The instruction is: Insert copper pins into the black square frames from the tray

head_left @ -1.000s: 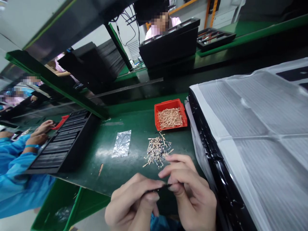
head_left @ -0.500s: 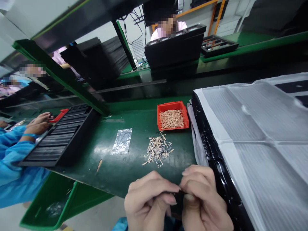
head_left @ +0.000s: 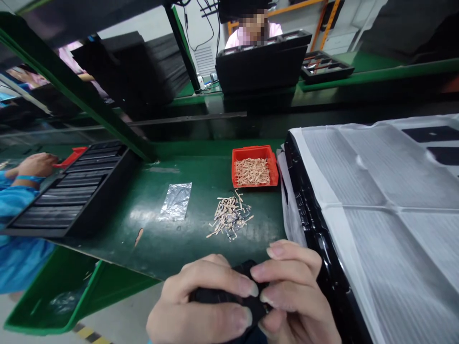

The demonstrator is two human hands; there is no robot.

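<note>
Black piece between left hand and right hand, near crooked strips.

Part is blk, bin red, tabletop grn, floor tape yel/blk-striped.

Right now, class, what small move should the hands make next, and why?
Probably steady the black part with the left hand before the right hand presses: the left clasps it between thumb and finger, the right crowds its edge, and what it pinches there is mostly hidden.
</note>
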